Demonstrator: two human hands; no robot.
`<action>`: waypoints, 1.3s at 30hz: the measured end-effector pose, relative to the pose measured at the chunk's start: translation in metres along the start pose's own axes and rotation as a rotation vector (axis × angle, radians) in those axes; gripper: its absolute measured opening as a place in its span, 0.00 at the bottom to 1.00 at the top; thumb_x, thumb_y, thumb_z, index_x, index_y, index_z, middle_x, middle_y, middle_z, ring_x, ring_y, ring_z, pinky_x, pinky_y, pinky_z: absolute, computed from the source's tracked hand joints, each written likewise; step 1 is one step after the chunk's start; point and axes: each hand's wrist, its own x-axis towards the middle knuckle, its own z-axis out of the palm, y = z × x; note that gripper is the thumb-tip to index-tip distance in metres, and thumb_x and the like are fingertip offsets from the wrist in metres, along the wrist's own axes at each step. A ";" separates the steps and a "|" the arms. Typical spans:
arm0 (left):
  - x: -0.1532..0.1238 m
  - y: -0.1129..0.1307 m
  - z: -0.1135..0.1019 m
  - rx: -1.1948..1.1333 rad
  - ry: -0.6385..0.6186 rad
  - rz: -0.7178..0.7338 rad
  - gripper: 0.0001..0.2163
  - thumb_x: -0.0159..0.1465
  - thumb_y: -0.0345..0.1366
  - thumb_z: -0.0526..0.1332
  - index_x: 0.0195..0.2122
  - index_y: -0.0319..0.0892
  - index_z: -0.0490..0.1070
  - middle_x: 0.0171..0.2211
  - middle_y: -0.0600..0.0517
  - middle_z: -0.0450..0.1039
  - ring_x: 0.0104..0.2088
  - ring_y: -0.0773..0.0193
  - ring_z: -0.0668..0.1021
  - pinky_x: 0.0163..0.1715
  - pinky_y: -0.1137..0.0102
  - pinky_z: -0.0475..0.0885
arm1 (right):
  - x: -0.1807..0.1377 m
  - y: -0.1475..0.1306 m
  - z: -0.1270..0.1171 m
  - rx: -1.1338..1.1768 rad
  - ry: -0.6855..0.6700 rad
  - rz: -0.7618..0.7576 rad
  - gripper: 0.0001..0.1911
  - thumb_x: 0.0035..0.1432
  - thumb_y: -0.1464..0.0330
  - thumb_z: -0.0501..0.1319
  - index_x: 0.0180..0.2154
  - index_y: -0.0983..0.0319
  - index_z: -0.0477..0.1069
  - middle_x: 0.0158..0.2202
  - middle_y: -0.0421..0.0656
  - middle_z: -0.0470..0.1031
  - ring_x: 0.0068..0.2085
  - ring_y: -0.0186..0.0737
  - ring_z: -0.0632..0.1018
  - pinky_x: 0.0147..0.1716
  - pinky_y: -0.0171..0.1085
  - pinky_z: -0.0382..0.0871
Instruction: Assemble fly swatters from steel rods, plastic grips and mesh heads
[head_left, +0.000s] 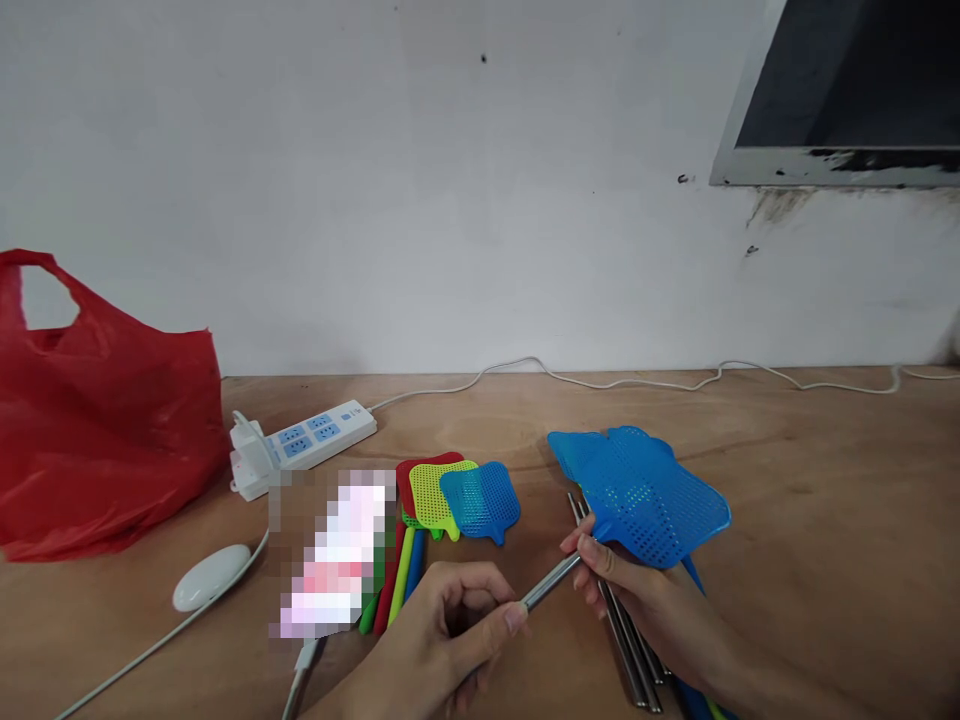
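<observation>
My left hand (457,630) is closed round the lower end of a shiny metal rod (553,582), thumb lying along it. At the rod's upper end, my right hand (619,570) pinches the place where it meets the neck of a blue perforated fly swatter head (660,510). More blue heads (577,450) lie behind that one, partly covered by it. Beneath my right wrist several loose metal rods (626,645) rest on the table. Left of them, red, yellow-green and blue swatter heads (491,500) overlap, with coloured handles (401,575) in front.
A white power strip (330,438) stands at the back left, its cable (585,380) running along the wall. A red plastic bag (105,420) fills the far left. Nearer are a white oval object (212,577) with a cord and a blurred-out bright object (337,555) on the wooden table (840,540).
</observation>
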 end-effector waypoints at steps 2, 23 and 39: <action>0.001 0.000 0.000 -0.019 0.008 -0.003 0.25 0.58 0.62 0.63 0.31 0.42 0.66 0.18 0.62 0.61 0.16 0.74 0.62 0.14 0.80 0.57 | 0.000 0.001 0.000 0.031 0.019 0.002 0.18 0.46 0.53 0.74 0.29 0.60 0.79 0.24 0.41 0.75 0.24 0.34 0.73 0.22 0.32 0.65; 0.008 -0.007 -0.005 0.025 0.031 -0.036 0.29 0.55 0.67 0.62 0.32 0.41 0.69 0.14 0.62 0.62 0.14 0.74 0.62 0.12 0.79 0.56 | 0.010 -0.003 -0.002 0.061 0.087 0.038 0.23 0.34 0.52 0.78 0.25 0.62 0.80 0.21 0.40 0.74 0.22 0.32 0.72 0.20 0.31 0.65; -0.004 0.008 -0.005 -0.025 -0.017 -0.097 0.25 0.57 0.62 0.64 0.30 0.43 0.68 0.18 0.62 0.61 0.16 0.74 0.62 0.14 0.79 0.56 | 0.007 -0.006 -0.004 0.008 0.010 0.154 0.23 0.39 0.52 0.76 0.29 0.61 0.73 0.19 0.36 0.71 0.21 0.31 0.69 0.20 0.31 0.61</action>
